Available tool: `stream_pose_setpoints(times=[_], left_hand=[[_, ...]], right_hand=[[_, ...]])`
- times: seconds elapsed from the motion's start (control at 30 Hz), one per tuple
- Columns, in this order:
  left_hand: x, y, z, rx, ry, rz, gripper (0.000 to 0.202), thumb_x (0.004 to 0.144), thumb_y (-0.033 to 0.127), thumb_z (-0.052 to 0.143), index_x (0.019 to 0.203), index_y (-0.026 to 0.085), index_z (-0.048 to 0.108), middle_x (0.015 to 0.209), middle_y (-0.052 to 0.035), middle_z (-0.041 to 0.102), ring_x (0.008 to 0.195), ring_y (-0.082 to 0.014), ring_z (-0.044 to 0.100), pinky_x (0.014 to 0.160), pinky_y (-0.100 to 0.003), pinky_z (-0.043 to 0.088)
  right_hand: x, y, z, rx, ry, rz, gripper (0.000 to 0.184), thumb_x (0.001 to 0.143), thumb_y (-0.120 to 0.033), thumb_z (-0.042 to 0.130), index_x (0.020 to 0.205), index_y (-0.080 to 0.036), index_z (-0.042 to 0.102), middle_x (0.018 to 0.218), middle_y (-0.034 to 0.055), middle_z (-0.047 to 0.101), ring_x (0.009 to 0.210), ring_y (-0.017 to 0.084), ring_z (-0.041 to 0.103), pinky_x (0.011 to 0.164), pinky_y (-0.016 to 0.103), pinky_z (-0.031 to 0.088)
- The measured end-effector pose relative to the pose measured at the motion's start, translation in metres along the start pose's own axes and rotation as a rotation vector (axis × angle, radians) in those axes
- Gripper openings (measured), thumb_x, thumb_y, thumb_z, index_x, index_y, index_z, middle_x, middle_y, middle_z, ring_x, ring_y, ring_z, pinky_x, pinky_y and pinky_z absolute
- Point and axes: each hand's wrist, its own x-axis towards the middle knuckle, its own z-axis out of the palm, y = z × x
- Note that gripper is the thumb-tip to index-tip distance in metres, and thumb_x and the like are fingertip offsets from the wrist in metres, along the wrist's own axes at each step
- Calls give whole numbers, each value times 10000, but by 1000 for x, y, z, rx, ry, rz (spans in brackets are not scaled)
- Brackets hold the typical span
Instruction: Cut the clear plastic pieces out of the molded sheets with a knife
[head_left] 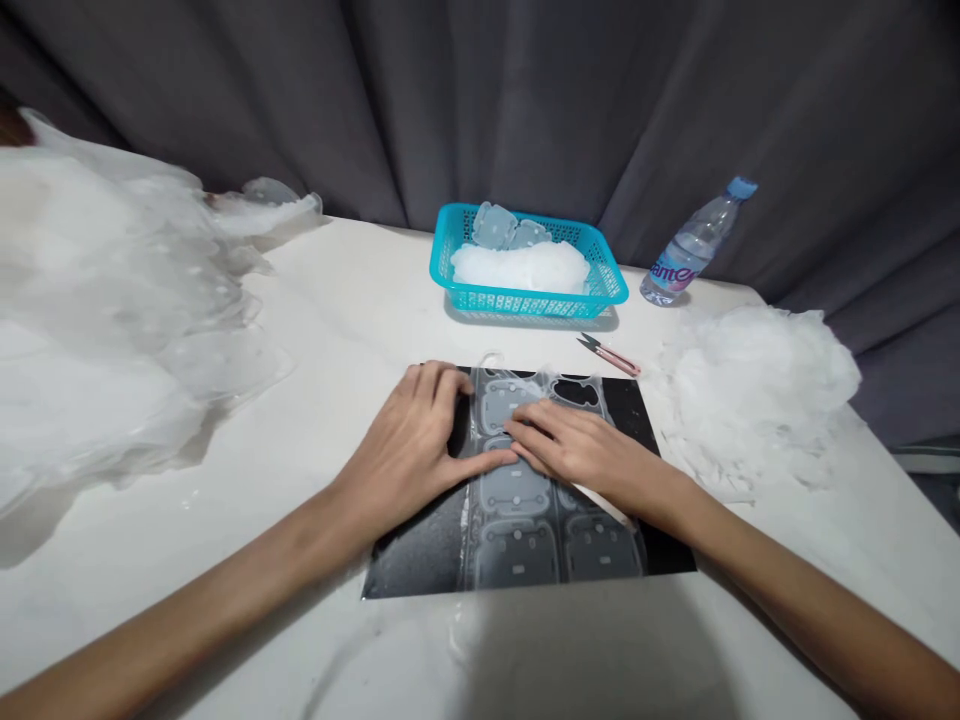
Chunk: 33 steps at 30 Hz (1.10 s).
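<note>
On the black mat (420,555), mid-worktop (360,300): a translucent moulded sheet (517,490) lies flat, its far edge ragged.
Left hand (424,430): thumb spread wide from the fingers, laid over the sheet's left side, gripping nothing visible.
Right hand (574,440): fingers bunched narrow over the panels; a pale stick (607,507) pokes out beneath the palm, but I cannot tell whether the fingers close on it.
Sheet's handling: probably very light, soft and bendy, with a slick, rubbery surface; thin webs between panels look likely to tear.
Best hold: flat pressure near the seams, or a pinch on a thick panel rim rather than the stringy border.
Panel shapes: rounded rectangles with raised rims and small dots; an irregular hole gapes at far right.
Basket (517,300): teal perforated plastic, holding frosted pieces.
Snips (611,355): dark pointed blades, pinkish handles.
Bottle (694,245): clear, blue-capped.
Left heap (112,330): filmy, milky sheets.
Right heap (757,390): crumpled, wispy scraps.
</note>
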Motion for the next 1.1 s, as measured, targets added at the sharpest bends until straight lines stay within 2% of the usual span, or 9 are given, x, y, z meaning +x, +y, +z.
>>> stream_pose_setpoints(times=[0.07,0.23,0.4,0.47,0.53,0.63,0.8,0.93,1.1], left_hand=[[-6,6,1,-48,22,-133,665,901,790,576,1039,141,614,1021,-125,660,980,-316,599,865,-456,486],[-8,11,5,-260,-131,-276,515,984,671,539,811,212,695,760,-16,617,791,-227,538,772,-375,376],[3,5,2,-394,-229,-340,423,904,556,662,671,204,627,664,26,550,684,-173,506,747,-344,355],[3,4,-1,-398,-239,-319,391,901,528,668,687,205,622,681,24,567,703,-179,528,740,-333,364],[1,4,-4,-382,-224,-306,367,922,526,655,739,209,631,714,16,597,716,-184,542,707,-318,366],[-1,9,-8,-434,-138,-357,380,918,573,686,821,215,605,719,28,592,655,-162,517,628,-290,356],[9,20,-9,-916,-187,-499,556,998,694,484,924,181,685,810,-44,718,692,-183,643,638,-299,477],[15,20,-5,-1078,-187,-577,469,862,601,745,1011,157,732,828,-49,756,736,-199,689,697,-311,518],[7,20,-2,-1061,-146,-527,427,889,503,750,1152,179,663,819,-11,733,797,-201,694,741,-315,514]], right_hand=[[1,-2,-1,0,29,0,251,1113,-234,418,1211,-136,628,1181,153,690,1070,257,687,871,386,591],[7,2,2,185,87,24,242,1110,-238,414,1143,-151,637,1116,129,692,1009,235,690,838,363,577],[8,49,-3,396,489,535,227,1067,-255,463,930,-203,635,906,47,666,860,205,636,807,340,520],[6,65,-12,405,548,600,202,1032,-284,525,906,-200,659,903,47,661,867,211,626,813,345,500],[4,69,-23,468,509,590,200,1016,-309,557,917,-193,686,925,50,668,877,210,630,818,344,489],[6,52,-35,624,363,552,201,1014,-315,582,934,-190,717,947,47,691,886,198,647,816,328,485],[13,9,-49,800,168,415,174,1020,-290,612,1008,-196,759,963,44,710,903,177,657,829,312,501],[11,4,-60,1010,-126,276,269,1017,-347,645,1241,-224,731,915,12,700,798,152,641,723,278,515],[20,31,-56,623,142,384,425,1127,-358,380,1048,-206,769,1102,82,662,1127,235,596,1054,436,439]])
